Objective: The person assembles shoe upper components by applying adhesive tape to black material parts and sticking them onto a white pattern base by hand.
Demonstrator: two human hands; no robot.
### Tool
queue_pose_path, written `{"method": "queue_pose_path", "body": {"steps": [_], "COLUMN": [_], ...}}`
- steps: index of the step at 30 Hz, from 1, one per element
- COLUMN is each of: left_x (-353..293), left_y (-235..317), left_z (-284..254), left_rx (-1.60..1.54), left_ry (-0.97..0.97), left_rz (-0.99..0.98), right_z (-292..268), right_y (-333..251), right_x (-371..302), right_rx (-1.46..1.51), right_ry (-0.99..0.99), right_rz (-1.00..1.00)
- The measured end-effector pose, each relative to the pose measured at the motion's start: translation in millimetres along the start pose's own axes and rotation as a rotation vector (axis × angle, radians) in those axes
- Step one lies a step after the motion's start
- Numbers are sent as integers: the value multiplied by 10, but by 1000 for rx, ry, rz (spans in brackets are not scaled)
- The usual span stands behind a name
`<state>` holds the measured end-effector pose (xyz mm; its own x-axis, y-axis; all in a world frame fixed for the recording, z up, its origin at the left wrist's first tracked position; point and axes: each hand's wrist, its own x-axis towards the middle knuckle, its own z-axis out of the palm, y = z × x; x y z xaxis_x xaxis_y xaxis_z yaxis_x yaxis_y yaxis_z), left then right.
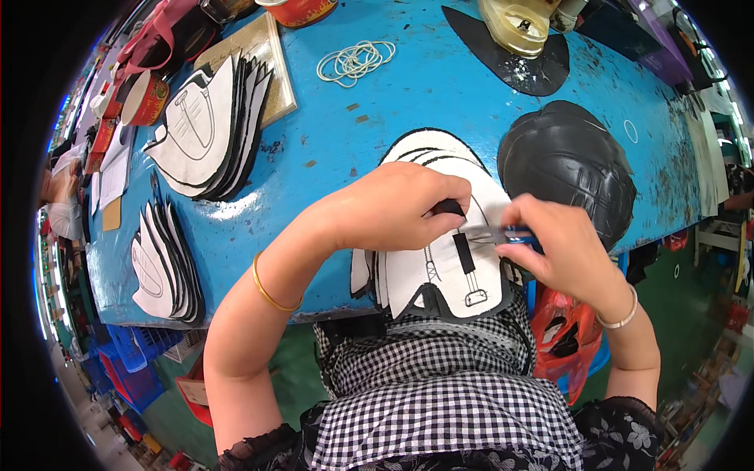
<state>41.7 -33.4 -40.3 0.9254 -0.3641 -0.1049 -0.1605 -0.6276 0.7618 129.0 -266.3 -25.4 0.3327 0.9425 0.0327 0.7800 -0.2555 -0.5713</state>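
Note:
A stack of white shoe-upper pieces [408, 267] with black edges lies before me at the table's near edge, reaching over my lap. My left hand [400, 206] is closed in a pinch on a narrow black strip [449, 206] above the top piece. Another length of black strip [465, 253] lies on that piece, just below, over its drawn outline. My right hand [554, 242] grips small scissors [518, 234] with blue handles. Their metal blades point left and meet the strip close to my left fingertips. Whether the two lengths are joined is hard to see.
More stacked upper pieces [206, 133] stand at the left, with a smaller stack [166, 263] nearer. Black moulded pieces [569, 169] lie at the right. White cord [355, 63], a glue container [518, 31] and a red bowl [298, 11] are farther back. A red bag [561, 334] hangs below.

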Motion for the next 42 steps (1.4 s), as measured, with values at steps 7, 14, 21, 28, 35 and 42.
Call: {"method": "queue_pose_path", "body": {"steps": [7,14,21,28,35,42], "left_x": [-65,-286,-328,-46,91,110], "left_y": [-26,-13,220,147,162,168], "left_z": [-59,-304,-430,-58,49,56], "left_rx": [-386,-608,-397,-78,60,135], "left_ry": [52,397,127,-99,-150,-132], "left_rz": [-75,-158,-226,-41,-31,-12], "right_z": [424,471,-295,-557,-88,15], "right_y": [-537,-323,132,370,40,153], "right_x": [-165,-83,-549,-794,-389,-111], "right_rx": [-328,-146,883,624,455,191], "right_ry": [24,138,721,916,123,-56], "right_rz": [-155,-84,610,546,289,-26]}}
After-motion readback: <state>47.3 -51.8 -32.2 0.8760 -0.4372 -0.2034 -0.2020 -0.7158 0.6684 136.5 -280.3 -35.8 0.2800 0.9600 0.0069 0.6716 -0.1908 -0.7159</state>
